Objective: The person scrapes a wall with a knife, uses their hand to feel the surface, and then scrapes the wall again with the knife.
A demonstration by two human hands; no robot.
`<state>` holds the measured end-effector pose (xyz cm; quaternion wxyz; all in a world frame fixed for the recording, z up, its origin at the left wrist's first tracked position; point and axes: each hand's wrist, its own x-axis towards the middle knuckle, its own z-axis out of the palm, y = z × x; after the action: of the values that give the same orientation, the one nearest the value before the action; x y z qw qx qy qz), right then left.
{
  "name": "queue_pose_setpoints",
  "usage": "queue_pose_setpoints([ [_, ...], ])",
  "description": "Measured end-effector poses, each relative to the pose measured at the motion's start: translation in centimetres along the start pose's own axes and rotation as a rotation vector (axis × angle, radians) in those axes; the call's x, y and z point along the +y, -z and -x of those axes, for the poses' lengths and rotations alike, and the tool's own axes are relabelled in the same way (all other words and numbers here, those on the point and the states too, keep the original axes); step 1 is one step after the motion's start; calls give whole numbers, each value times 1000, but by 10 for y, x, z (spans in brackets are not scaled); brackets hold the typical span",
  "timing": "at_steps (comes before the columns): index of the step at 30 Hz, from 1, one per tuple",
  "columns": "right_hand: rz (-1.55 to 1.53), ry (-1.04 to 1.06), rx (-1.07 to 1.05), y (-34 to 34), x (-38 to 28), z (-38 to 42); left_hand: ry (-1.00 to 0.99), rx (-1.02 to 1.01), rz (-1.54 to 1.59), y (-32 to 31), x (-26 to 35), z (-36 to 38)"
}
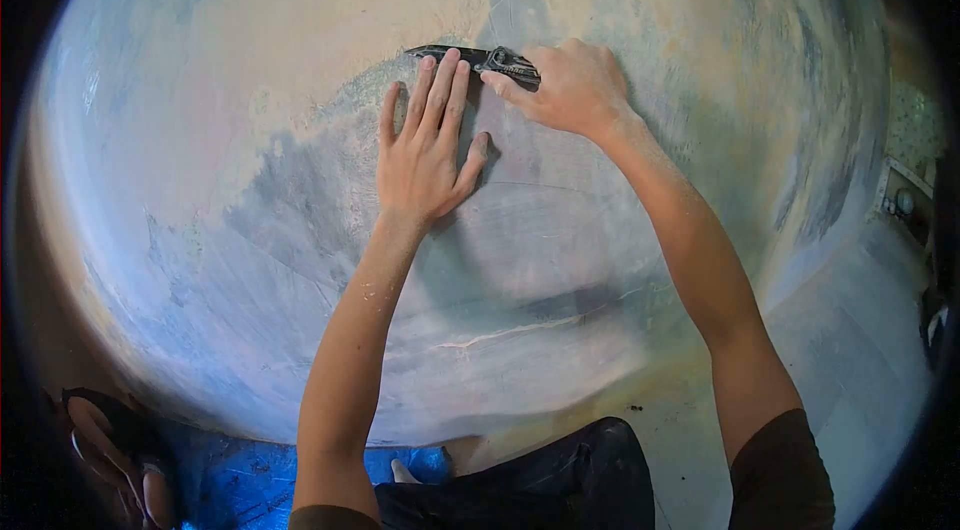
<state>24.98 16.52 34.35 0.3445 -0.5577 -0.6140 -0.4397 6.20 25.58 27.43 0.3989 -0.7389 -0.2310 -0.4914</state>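
Note:
A large rounded surface (300, 130), mottled in cream, grey and blue, fills most of the head view. Against its upper middle lies a dark knife-like tool (470, 58), its pointed end to the left. My right hand (575, 85) is closed around the tool's handle end. The fingertips of my left hand (430, 140) press on the flat dark part of the tool, with the fingers stretched out and the thumb apart. A pale crack-like line runs across the surface below my hands.
Blue sheeting (240, 480) lies at the bottom left, beside another person (120, 450) partly seen at the edge. A dark-clothed leg (560, 480) is at the bottom middle. Round and boxy items (905, 201) stand at the right edge.

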Motion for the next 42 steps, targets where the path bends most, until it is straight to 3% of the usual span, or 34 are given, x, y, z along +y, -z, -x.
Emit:
queue_pose_setpoints([
  [19, 28, 2, 87, -7, -3, 10, -29, -18, -33, 0, -1, -2],
  [31, 54, -96, -33, -1, -14, 11, -17, -33, -46, -2, 1, -3],
  [42, -29, -76, 45, -9, -11, 20, -41, -30, -29, 0, 0, -1],
])
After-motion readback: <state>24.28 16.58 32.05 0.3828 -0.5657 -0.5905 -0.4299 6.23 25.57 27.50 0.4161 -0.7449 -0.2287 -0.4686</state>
